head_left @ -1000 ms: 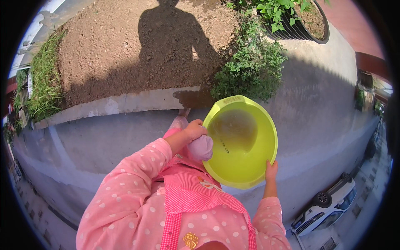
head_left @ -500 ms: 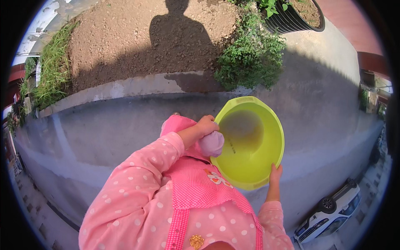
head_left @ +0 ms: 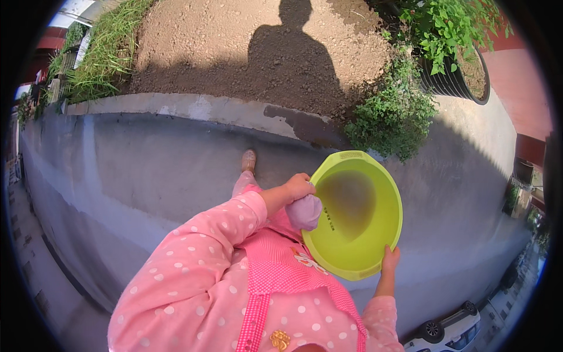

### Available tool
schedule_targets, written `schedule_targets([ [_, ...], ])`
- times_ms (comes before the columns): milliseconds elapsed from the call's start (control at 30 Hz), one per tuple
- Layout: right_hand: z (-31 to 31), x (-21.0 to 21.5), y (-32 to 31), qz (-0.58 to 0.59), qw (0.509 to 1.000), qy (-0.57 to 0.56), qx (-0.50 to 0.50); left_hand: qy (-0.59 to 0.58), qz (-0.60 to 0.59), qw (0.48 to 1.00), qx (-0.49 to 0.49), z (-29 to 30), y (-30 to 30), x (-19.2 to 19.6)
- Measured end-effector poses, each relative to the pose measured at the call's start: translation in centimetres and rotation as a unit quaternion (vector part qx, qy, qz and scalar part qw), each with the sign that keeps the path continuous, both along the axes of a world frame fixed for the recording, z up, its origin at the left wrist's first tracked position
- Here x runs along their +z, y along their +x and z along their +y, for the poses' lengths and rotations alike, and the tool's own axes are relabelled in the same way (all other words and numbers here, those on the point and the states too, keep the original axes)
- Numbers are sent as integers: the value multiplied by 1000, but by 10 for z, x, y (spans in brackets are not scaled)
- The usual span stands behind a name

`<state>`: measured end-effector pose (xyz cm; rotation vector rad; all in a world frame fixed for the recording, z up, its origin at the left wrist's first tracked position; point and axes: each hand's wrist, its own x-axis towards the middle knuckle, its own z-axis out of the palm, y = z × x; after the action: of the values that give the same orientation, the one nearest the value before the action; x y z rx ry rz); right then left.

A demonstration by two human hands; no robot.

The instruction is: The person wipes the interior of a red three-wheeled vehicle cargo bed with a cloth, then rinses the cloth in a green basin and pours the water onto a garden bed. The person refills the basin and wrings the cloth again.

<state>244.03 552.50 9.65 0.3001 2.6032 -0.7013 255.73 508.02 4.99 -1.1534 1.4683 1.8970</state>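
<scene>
We are gripping a lime-green basin (head_left: 358,256) between left fingers (head_left: 305,188), also clutching a lilac bundle (head_left: 305,213), and right fingers (head_left: 391,254).

Room on both sides, a bush (head_left: 392,120) beyond my basin (head_left: 349,255)
Left of my left hand (head_left: 299,186) I can pass over the concrete (head_left: 164,155), with my foot (head_left: 249,161) ahead; a lavender bundle (head_left: 304,212) crowds that hand's near side. Past the far rim (head_left: 352,155), leaves block me; rightward from my right hand (head_left: 390,257) is free.
</scene>
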Motion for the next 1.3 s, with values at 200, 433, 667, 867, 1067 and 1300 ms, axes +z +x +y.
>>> schedule_targets([
  [200, -72, -12, -7, -21, 998, 9, 65, -62, -10, 997, 35, -52, 37, -3],
  [433, -162, -20, -31, -18, 987, 3, 160, -57, -35, 987, 143, -102, 77, 8],
  [667, -200, -28, -46, -33, 982, -38, 180, -65, -52, 977, 196, -121, 99, 24],
  [867, -204, -36, -54, -25, 979, -21, 202, -76, -35, 972, 219, -123, 108, 5],
  [1067, -218, -31, -54, -36, 977, 25, 210, -18, -55, 980, 190, -128, 114, -6],
  [1300, -230, -43, -50, -41, 973, 45, 224, 3, -55, 968, 243, -127, 132, -33],
])
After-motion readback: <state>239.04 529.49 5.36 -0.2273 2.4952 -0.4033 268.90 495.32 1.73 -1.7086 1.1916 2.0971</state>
